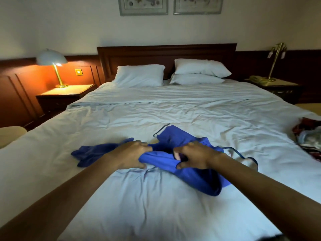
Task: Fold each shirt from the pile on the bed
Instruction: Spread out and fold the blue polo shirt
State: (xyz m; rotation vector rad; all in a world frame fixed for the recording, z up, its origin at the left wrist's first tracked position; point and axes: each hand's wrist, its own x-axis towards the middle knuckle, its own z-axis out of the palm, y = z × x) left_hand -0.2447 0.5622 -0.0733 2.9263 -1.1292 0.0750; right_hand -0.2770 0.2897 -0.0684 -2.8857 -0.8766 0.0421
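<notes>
A crumpled blue shirt (pixel 191 174) with dark-and-white trim lies on the white bed (pixel 156 206) in front of me. My left hand (pixel 132 153) grips a bunched part of its fabric near the middle. Close beside it, my right hand (pixel 194 156) pinches the same fabric, fingers curled into a fold. One sleeve trails off to the left, another part spreads to the right. A pile of mixed-colour clothes (pixel 308 136) sits at the bed's right edge, cut off by the frame.
Three white pillows (pixel 139 75) lean against the dark wooden headboard (pixel 166 53). A lit lamp (pixel 53 66) stands on the left nightstand. On the right nightstand are a brass lamp (pixel 276 58) and a telephone (pixel 258 79). A cream seat edge (pixel 10 134) shows at left.
</notes>
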